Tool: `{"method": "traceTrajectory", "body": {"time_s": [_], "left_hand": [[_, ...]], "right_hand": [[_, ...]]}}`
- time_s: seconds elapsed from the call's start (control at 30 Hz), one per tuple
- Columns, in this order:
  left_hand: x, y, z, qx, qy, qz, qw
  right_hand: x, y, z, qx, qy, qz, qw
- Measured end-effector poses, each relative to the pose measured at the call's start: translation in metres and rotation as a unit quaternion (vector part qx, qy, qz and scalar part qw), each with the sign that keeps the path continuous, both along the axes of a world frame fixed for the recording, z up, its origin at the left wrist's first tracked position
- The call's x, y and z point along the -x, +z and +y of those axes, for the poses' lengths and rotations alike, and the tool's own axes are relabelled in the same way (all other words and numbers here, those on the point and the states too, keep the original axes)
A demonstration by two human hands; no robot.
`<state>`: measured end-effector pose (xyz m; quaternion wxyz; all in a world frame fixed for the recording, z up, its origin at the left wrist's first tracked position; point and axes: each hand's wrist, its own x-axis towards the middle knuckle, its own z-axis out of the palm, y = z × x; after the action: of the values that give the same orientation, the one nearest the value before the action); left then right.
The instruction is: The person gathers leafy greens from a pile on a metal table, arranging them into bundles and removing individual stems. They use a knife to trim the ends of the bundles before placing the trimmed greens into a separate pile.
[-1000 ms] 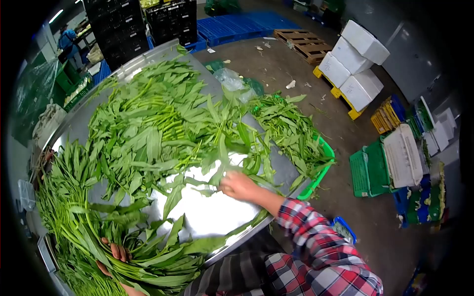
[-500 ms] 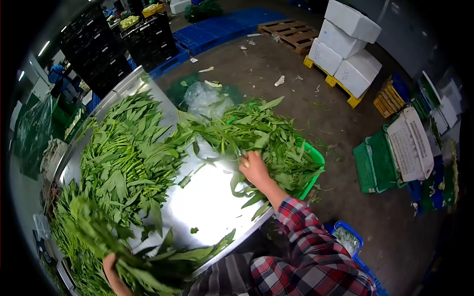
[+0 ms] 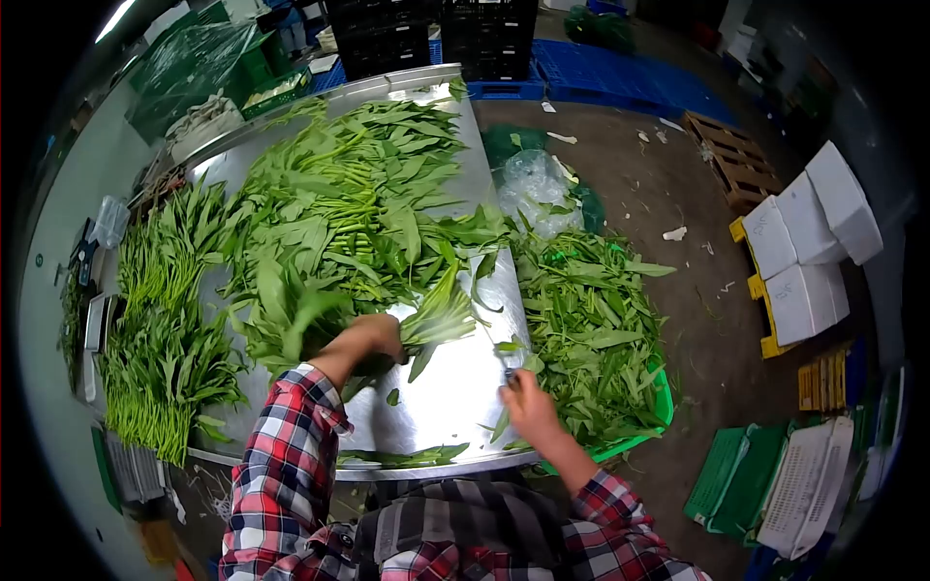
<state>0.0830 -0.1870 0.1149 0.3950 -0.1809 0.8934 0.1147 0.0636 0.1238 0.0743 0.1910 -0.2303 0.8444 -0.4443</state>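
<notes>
A bunch of water spinach [image 3: 436,315] is in my left hand [image 3: 378,336], its pale stem ends pointing right over the bare metal and its leaves to the left. The fingers are closed around it. My right hand [image 3: 533,412], closed on what looks like a small knife [image 3: 511,376], is at the table's right edge; its blade is too blurred to make out. Beside that hand, a bright green basket [image 3: 662,407] is heaped with loose leaves and stems [image 3: 596,339]. Beyond my left hand, a large pile of water spinach [image 3: 339,203] covers the metal table [image 3: 426,426].
Neat bunches [image 3: 160,378] line the table's left side. A clear plastic bag [image 3: 538,194] lies beyond the basket. White foam boxes [image 3: 799,242] sit on a yellow pallet at right, with green and white crates [image 3: 799,484] nearer. Black crates [image 3: 484,39] are stacked behind the table.
My left hand has brought the bunch from the lower left to the table's middle. My right hand has moved back from the leaves towards the table's near right edge. The view has turned left.
</notes>
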Motion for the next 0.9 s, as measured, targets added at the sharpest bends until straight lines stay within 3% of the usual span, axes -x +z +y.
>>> {"method": "traceTrajectory", "body": {"time_s": [0.2, 0.3, 0.37, 0.47, 0.8, 0.9], "left_hand": [[-0.005, -0.005, 0.013, 0.064, -0.028, 0.026, 0.997], [-0.018, -0.013, 0.025, 0.118, -0.001, 0.117, 0.986], [-0.028, -0.012, 0.036, 0.169, -0.053, 0.18, 0.967], [-0.019, -0.021, 0.05, 0.251, -0.015, 0.144, 0.957], [-0.021, -0.013, 0.042, 0.172, -0.017, 0.164, 0.971], [-0.025, -0.008, 0.019, 0.013, 0.011, 0.077, 0.997]], "right_hand": [[0.013, -0.013, -0.071, -0.093, 0.109, 0.075, 0.987], [0.015, -0.005, -0.091, -0.195, 0.114, 0.1, 0.969], [0.014, -0.009, -0.098, -0.213, 0.12, 0.105, 0.964], [0.028, -0.021, -0.12, -0.22, 0.128, 0.086, 0.963], [-0.023, 0.021, -0.029, -0.249, 0.109, -0.016, 0.962], [-0.021, 0.016, -0.035, -0.169, 0.089, 0.06, 0.98]]}}
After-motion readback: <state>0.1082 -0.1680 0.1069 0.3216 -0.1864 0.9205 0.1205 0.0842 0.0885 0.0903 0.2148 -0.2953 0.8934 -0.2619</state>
